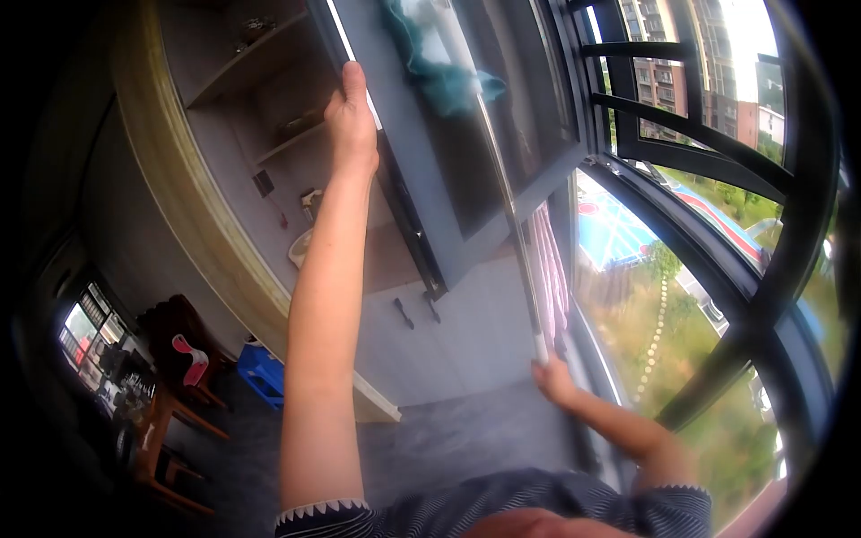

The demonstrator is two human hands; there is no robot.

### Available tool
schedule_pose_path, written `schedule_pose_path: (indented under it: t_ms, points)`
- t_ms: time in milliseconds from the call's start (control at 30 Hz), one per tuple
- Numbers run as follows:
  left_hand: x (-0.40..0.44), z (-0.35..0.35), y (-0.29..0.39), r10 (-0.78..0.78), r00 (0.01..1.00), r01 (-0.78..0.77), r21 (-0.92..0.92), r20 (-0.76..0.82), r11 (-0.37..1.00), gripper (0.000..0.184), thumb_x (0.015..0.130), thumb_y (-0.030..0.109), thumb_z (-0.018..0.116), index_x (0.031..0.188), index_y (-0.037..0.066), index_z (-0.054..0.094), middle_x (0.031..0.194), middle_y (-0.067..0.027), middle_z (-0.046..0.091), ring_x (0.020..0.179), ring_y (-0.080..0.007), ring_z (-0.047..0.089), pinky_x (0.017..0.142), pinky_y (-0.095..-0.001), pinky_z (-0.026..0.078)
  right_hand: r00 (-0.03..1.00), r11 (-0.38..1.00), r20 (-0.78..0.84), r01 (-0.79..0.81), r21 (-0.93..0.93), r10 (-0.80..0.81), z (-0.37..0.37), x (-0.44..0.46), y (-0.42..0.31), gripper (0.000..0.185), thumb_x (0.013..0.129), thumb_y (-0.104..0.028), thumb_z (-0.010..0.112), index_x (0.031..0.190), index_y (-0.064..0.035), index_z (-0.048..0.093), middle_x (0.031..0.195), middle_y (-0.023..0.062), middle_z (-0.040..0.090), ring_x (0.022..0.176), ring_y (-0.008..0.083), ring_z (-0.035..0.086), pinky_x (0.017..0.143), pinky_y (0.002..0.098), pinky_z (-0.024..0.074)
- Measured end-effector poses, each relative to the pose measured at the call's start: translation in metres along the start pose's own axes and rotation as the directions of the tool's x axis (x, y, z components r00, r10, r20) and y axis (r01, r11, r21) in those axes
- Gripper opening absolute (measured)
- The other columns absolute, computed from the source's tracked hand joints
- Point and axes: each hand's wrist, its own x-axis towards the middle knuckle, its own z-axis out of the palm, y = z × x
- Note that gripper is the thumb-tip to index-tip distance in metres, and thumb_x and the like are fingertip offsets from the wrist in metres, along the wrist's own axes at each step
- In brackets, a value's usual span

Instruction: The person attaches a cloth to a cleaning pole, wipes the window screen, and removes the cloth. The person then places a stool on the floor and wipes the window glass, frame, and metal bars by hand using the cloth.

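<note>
My left hand (pixel 352 121) grips the edge of a dark-framed glass window sash (pixel 448 197), which stands swung inward; the thumb points up along the frame and the other fingers are hidden behind it. Lower right, my right hand (pixel 554 378) is closed round the bottom end of a long metal pole (pixel 504 184). The pole runs up in front of the glass to a teal cloth (pixel 453 94) at its top. Beside the pole hangs a pink striped cloth (pixel 549 269).
Open shelves (pixel 247 72) stand behind my left arm. A blue stool (pixel 260 372), a wooden table (pixel 161 421) and a chair are at the lower left. Dark window bars (pixel 717 161) cross the right side, with buildings and a coloured court outside.
</note>
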Motion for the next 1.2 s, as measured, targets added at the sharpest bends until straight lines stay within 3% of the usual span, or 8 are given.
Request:
schedule_pose_path:
  t_ms: [200,500,633,833,967,1033,1067,1200]
  points:
    - [0.001,0.0,-0.001,0.011,1.0,-0.011,-0.029,0.018,1.0,0.061,0.087,0.054,0.049,0.105,-0.004,0.055,0.1,-0.0072,0.057,0.093,-0.0141,0.051,0.083,-0.028,0.041,0.969,0.969,0.079,-0.224,-0.104,0.232,-0.001,-0.086,0.039,0.027,0.085,-0.019,0.056,0.094,-0.0017,0.038,0.072,0.0277,0.058,0.073,0.0467,0.057,0.062,0.0502,0.0463]
    - [-0.001,-0.001,0.004,0.011,0.999,-0.012,0.026,0.053,1.0,0.066,0.087,0.056,0.046,0.115,-0.004,0.052,0.107,-0.0082,0.059,0.098,-0.0167,0.056,0.086,-0.0286,0.045,0.904,0.969,-0.366,0.164,-0.182,-0.222,-0.146,0.301,-0.076,0.026,0.083,-0.019,0.053,0.09,0.0048,0.046,0.078,0.029,0.059,0.078,0.0445,0.059,0.069,0.0456,0.0478]
    - [-0.007,0.002,0.01,-0.005,1.0,0.005,0.014,0.008,1.0,0.061,0.088,0.054,0.046,0.112,-0.002,0.053,0.101,-0.0076,0.06,0.09,-0.016,0.059,0.078,-0.0285,0.05,0.957,0.993,-0.29,0.008,0.118,0.027,-0.246,0.405,-0.192,0.034,0.087,-0.021,0.053,0.079,0.0122,0.052,0.063,0.0164,0.056,0.055,0.0247,0.059,0.047,0.043,0.0522]
    - [-0.008,-0.001,0.011,-0.057,0.997,0.057,0.009,-0.051,0.998,0.061,0.087,0.054,0.048,0.111,-0.002,0.053,0.098,-0.0086,0.06,0.086,-0.016,0.061,0.073,-0.0278,0.052,0.95,0.989,-0.312,0.077,0.127,-0.034,-0.318,0.49,-0.242,0.038,0.089,-0.026,0.051,0.08,0.0101,0.054,0.057,0.0136,0.053,0.048,0.0231,0.054,0.045,0.0397,0.0473]
    - [-0.006,-0.008,0.009,-0.064,0.998,0.064,0.012,-0.03,0.998,0.061,0.087,0.054,0.049,0.11,-0.002,0.053,0.096,-0.009,0.06,0.085,-0.0154,0.06,0.072,-0.027,0.052,0.954,0.978,-0.298,0.027,0.206,0.037,-0.269,0.481,-0.14,0.033,0.085,-0.02,0.056,0.093,0.012,0.054,0.069,0.0207,0.059,0.059,0.0289,0.063,0.045,0.0445,0.0513]
    - [-0.005,-0.01,0.006,-0.059,0.998,0.059,0.007,-0.036,0.998,0.059,0.087,0.053,0.048,0.108,-0.001,0.054,0.092,-0.0096,0.061,0.079,-0.017,0.061,0.068,-0.0291,0.053,0.944,0.999,-0.328,-0.005,-0.05,-0.012,-0.238,0.413,-0.087,0.033,0.084,-0.019,0.055,0.094,0.0125,0.05,0.073,0.0225,0.06,0.063,0.0323,0.064,0.041,0.0436,0.05]
    - [-0.005,-0.009,0.005,-0.043,0.998,0.043,0.004,-0.049,0.999,0.057,0.088,0.053,0.047,0.106,-0.001,0.055,0.088,-0.0103,0.062,0.074,-0.0187,0.062,0.065,-0.0312,0.054,0.964,0.982,-0.211,-0.139,0.125,0.163,-0.223,0.38,-0.058,0.028,0.083,-0.017,0.055,0.09,0.0091,0.05,0.074,0.0224,0.061,0.067,0.0348,0.063,0.048,0.0431,0.0497]
    - [-0.003,-0.004,0.005,-0.01,0.996,0.009,-0.01,-0.084,1.0,0.055,0.089,0.052,0.046,0.104,0.0,0.056,0.083,-0.0119,0.063,0.068,-0.0212,0.063,0.061,-0.0339,0.055,0.949,0.98,-0.306,-0.124,-0.154,0.072,-0.134,0.248,0.11,0.022,0.078,-0.013,0.055,0.092,0.0036,0.052,0.077,0.0281,0.059,0.076,0.0424,0.06,0.068,0.0445,0.047]
